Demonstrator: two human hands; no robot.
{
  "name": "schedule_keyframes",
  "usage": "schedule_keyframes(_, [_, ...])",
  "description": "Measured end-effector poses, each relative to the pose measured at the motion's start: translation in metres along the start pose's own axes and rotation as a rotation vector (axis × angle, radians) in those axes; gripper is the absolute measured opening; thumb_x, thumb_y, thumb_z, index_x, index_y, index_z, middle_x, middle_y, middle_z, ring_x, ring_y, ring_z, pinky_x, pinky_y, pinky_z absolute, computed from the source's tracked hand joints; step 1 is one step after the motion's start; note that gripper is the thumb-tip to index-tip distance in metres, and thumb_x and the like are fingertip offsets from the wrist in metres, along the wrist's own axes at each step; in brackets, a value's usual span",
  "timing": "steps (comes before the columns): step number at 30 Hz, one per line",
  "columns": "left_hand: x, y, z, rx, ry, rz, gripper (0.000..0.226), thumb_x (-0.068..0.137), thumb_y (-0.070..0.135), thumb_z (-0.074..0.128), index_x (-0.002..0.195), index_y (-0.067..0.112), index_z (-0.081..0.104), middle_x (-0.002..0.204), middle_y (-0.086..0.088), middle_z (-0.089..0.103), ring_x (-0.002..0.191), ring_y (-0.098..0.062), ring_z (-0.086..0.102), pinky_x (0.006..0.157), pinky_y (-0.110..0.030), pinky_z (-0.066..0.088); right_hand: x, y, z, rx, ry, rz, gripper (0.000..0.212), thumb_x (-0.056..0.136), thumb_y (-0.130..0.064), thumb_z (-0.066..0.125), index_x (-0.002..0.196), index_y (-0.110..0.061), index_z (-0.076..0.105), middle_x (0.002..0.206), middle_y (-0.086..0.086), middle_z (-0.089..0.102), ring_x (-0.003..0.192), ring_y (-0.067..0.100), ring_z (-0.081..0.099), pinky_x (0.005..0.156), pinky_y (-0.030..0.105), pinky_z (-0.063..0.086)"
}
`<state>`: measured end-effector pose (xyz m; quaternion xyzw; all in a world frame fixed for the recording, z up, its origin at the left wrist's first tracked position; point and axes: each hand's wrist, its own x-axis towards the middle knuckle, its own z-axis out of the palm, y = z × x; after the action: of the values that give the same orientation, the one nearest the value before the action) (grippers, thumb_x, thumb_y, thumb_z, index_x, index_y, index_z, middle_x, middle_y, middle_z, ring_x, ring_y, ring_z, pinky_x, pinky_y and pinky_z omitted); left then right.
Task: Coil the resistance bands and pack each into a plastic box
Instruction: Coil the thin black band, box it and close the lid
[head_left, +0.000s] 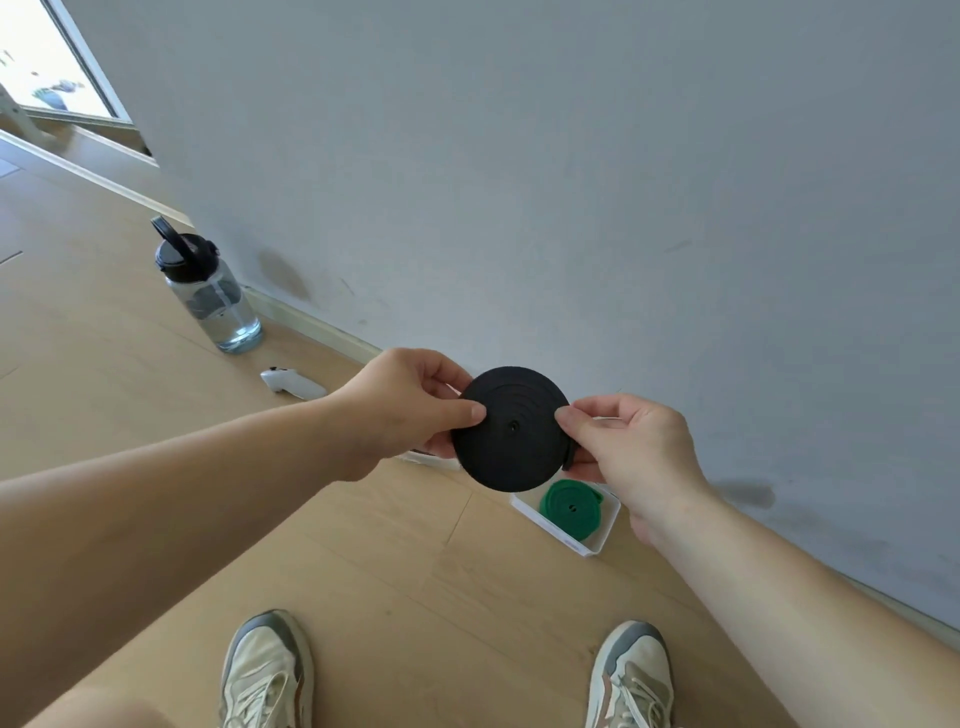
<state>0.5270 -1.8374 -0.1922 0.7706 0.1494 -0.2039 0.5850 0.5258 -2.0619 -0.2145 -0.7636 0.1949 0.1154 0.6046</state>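
- Left hand (410, 402) and right hand (626, 441) pinch a tightly coiled black band (511, 428) by opposite edges — thumbs on its face, fingers behind — held up above the floor
- Just below it, a coiled green band (571, 506) lies in an open white plastic box (597, 543) by the wall
- A second white box edge (431, 460) shows under the left wrist, possibly empty — mostly hidden
- Farther left on the wooden floor (363, 571): a white controller (293, 384), a clear water bottle (208, 288)
- Two pale sneakers (267, 670) at bottom

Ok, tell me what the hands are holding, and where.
Both hold the coiled black band: left hand pinches its left edge, right hand its right edge.
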Motion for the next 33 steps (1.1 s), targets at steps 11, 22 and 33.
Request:
schedule_keyframes(11, [0.107,-0.113,-0.037,0.040,0.144,-0.167,0.017,0.090,0.017,0.079,0.101,0.016,0.066,0.097,-0.006,0.077,0.064,-0.019,0.074,0.089,-0.045,0.063,0.103,0.082,0.109,-0.022,-0.174,0.280,0.020,0.096,-0.001,0.068,0.111,-0.014,0.073,0.102,0.013,0.079,0.085,0.029,0.079,0.082,0.042,0.065])
schedule_keyframes(22, [0.206,-0.222,-0.027,-0.157,0.184,-0.403,0.035,0.095,0.009,0.070,0.129,0.016,0.067,0.108,0.001,0.071,0.082,-0.021,0.076,0.074,-0.024,0.059,0.206,0.172,0.184,-0.018,-0.068,0.463,0.012,0.089,0.005,0.075,0.094,-0.005,0.072,0.094,0.016,0.078,0.083,0.032,0.079,0.081,0.046,0.065])
schedule_keyframes(33, [0.248,-0.248,-0.021,0.432,0.114,-0.097,0.060,0.079,0.033,0.089,0.134,0.027,0.065,0.121,0.008,0.065,0.111,-0.011,0.063,0.087,-0.024,0.047,0.251,0.171,0.210,-0.223,-0.064,0.339,0.008,0.089,0.005,0.073,0.088,-0.003,0.070,0.092,0.010,0.069,0.073,0.030,0.073,0.072,0.040,0.066])
